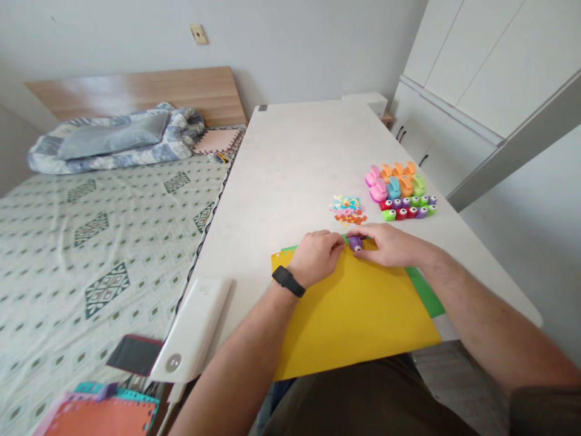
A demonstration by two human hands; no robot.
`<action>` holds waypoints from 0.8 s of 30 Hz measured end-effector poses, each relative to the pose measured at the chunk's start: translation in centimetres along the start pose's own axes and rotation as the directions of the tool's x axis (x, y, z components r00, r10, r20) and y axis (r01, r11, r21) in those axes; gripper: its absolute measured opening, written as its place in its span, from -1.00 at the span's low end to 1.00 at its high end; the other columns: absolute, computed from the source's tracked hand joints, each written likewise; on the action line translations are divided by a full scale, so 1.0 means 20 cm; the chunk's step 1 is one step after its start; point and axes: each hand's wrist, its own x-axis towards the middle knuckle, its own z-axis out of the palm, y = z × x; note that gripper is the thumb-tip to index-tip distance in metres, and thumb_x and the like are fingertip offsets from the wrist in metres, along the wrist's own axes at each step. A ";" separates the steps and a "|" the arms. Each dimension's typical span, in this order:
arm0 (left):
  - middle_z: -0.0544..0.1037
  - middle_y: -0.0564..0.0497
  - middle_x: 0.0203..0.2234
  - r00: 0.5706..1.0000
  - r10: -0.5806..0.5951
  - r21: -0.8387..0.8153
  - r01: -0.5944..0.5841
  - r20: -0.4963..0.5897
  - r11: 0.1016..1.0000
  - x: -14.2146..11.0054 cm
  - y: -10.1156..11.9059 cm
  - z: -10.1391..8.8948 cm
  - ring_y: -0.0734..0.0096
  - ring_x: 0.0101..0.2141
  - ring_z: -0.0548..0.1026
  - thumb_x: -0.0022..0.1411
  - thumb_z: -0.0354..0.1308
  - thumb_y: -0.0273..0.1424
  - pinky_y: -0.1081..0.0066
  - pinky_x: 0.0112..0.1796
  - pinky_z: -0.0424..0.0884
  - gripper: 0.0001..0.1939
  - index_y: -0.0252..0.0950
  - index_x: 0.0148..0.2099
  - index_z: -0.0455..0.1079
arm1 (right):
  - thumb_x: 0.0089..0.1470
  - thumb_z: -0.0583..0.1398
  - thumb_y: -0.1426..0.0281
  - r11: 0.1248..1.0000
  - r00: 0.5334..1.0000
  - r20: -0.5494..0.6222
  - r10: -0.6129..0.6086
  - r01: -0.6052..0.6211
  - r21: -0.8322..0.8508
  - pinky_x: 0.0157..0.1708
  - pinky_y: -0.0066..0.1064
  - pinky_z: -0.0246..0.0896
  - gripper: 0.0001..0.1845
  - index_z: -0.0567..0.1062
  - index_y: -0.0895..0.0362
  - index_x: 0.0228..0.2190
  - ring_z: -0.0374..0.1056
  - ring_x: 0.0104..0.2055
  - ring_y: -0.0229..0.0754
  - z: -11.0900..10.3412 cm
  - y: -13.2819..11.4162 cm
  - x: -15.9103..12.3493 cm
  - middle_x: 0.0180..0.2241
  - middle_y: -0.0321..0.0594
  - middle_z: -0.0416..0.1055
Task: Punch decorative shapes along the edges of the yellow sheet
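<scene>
A purple craft punch sits at the far edge of a yellow sheet of paper, held between the thumb and fingers of my right hand. Close beside it, my left hand pinches the same far edge; its fingertips are partly hidden. Beneath the yellow sheet a green sheet shows at the right and along the far edge. Just beyond my hands lie small punched paper shapes in blue, yellow, pink and orange.
Rows of small punches and larger lever punches stand on the white table at right. A long white device with a cable lies at the left edge. Beyond is a bed, with coloured sheets nearby.
</scene>
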 end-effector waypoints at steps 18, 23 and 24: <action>0.58 -0.06 -0.34 1.000 0.004 0.024 -0.004 0.003 1.000 0.00 0.02 -0.02 0.30 -0.28 0.54 0.37 0.02 -0.41 0.35 -0.21 0.40 -0.79 -0.25 -0.17 0.51 | 0.00 0.29 0.42 0.998 0.996 -0.051 0.067 -0.066 0.011 -0.21 -0.34 0.25 -0.82 0.54 0.08 -0.27 0.43 -0.26 -0.13 0.03 -0.01 0.00 -0.28 -0.26 0.57; 0.58 -0.05 -0.34 1.000 0.012 0.021 -0.012 -0.001 1.000 0.00 0.02 -0.02 0.30 -0.28 0.53 0.37 0.02 -0.41 0.34 -0.21 0.39 -0.79 -0.25 -0.18 0.50 | 0.01 0.28 0.42 0.997 0.995 -0.067 0.078 -0.079 -0.009 -0.26 -0.35 0.21 -0.85 0.54 0.08 -0.29 0.41 -0.31 -0.15 0.04 -0.02 0.00 -0.34 -0.29 0.55; 0.58 -0.05 -0.34 1.000 0.013 0.020 -0.013 -0.003 1.000 0.00 0.02 -0.02 0.30 -0.29 0.53 0.37 0.03 -0.42 0.34 -0.21 0.39 -0.80 -0.25 -0.18 0.50 | 0.01 0.28 0.42 0.997 0.994 -0.071 0.080 -0.081 -0.016 -0.27 -0.35 0.21 -0.85 0.54 0.08 -0.29 0.40 -0.31 -0.16 0.04 -0.02 0.00 -0.35 -0.29 0.54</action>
